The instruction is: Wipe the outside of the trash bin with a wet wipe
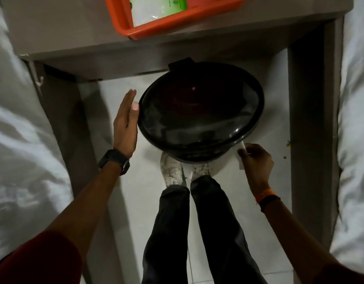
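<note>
Head view looks straight down on the black trash bin (200,111), lid closed, standing on the pale floor just in front of my shoes (172,171) and partly under the grey table (74,27). My right hand (257,160) pinches the wet wipe (241,158) at the bin's lower right side; my left hand (125,124), fingers straight and together, steadies the left wall. I'd say most of the outside remains to be wiped. On the table, an orange tray (123,23) holds a green-and-white packet (156,7).
</note>
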`<state>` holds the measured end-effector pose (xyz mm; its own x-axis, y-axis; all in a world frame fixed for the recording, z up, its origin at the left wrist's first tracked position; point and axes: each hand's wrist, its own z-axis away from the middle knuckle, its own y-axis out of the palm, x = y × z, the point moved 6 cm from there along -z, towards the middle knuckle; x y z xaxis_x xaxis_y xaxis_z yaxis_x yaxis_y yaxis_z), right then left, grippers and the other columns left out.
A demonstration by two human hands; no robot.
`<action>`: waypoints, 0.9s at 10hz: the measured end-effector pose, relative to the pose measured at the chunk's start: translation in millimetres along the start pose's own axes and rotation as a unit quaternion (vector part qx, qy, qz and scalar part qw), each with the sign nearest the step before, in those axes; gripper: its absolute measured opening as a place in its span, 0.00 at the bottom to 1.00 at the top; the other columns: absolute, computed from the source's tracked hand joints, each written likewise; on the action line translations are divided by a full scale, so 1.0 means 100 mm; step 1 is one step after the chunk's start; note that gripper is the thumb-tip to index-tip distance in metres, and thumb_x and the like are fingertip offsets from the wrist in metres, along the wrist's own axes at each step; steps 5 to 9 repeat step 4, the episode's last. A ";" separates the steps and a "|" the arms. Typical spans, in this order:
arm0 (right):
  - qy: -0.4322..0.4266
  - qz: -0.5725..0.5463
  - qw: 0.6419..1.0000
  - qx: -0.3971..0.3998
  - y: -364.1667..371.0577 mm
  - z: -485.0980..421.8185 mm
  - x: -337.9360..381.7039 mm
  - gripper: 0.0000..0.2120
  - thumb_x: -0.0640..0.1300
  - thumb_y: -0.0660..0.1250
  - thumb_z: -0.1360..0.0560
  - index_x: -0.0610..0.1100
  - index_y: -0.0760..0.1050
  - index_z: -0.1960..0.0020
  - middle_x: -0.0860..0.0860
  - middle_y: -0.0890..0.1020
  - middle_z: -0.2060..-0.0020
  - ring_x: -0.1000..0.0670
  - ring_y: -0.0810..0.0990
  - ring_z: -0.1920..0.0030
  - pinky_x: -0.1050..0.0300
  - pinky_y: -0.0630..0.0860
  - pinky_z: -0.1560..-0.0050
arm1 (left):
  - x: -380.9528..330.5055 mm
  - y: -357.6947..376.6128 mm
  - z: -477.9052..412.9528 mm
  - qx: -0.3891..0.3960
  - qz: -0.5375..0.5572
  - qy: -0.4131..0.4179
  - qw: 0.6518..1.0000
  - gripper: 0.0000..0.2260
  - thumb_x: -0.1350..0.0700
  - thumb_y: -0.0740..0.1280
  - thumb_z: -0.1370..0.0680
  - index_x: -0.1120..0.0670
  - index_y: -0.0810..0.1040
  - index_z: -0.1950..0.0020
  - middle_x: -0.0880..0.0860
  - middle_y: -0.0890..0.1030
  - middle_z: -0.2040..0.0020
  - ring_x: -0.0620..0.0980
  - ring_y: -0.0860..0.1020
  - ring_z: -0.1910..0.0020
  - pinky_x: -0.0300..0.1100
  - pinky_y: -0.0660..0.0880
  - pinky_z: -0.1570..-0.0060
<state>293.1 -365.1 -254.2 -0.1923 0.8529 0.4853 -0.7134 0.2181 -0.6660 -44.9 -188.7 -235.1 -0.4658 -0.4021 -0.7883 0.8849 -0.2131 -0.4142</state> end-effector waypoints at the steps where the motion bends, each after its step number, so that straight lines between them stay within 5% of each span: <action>1: -0.030 -0.107 0.993 0.033 0.12 0.21 0.36 0.06 0.40 0.75 0.24 0.45 0.83 0.47 0.54 0.86 0.56 0.65 0.85 0.60 0.75 0.79 0.61 | -0.14 -0.10 -0.01 -0.028 0.133 -0.030 0.990 0.19 0.49 0.48 0.13 0.47 0.65 0.23 0.49 0.65 0.21 0.47 0.63 0.21 0.54 0.57 0.18; 2: -0.066 -0.102 0.990 0.078 0.34 0.25 0.62 0.07 0.39 0.75 0.23 0.45 0.83 0.46 0.56 0.86 0.56 0.68 0.84 0.62 0.78 0.77 0.65 | -0.24 -0.13 -0.08 -0.053 0.172 -0.054 0.982 0.15 0.54 0.46 0.11 0.44 0.62 0.26 0.51 0.66 0.22 0.49 0.64 0.22 0.55 0.57 0.19; 3: -0.084 0.002 0.987 0.134 0.80 0.06 0.89 0.12 0.40 0.73 0.22 0.39 0.82 0.39 0.45 0.87 0.46 0.54 0.86 0.51 0.76 0.74 0.61 | -0.36 -0.16 -0.18 -0.076 0.187 -0.059 0.978 0.18 0.51 0.46 0.11 0.46 0.63 0.23 0.52 0.66 0.22 0.51 0.65 0.22 0.54 0.58 0.19; 4: -0.054 0.069 0.981 0.175 1.07 -0.06 0.99 0.15 0.42 0.73 0.21 0.38 0.82 0.36 0.42 0.86 0.40 0.45 0.85 0.40 0.68 0.75 0.51 | -0.43 -0.23 -0.23 -0.090 0.208 -0.058 0.972 0.16 0.50 0.46 0.11 0.37 0.69 0.33 0.47 0.69 0.27 0.50 0.65 0.23 0.54 0.58 0.19; 9: -0.054 0.069 0.981 0.175 1.07 -0.06 0.99 0.15 0.42 0.73 0.21 0.38 0.82 0.36 0.42 0.86 0.40 0.45 0.85 0.40 0.68 0.75 0.51 | -0.43 -0.23 -0.23 -0.090 0.208 -0.058 0.972 0.16 0.50 0.46 0.11 0.37 0.69 0.33 0.47 0.69 0.27 0.50 0.65 0.23 0.54 0.58 0.19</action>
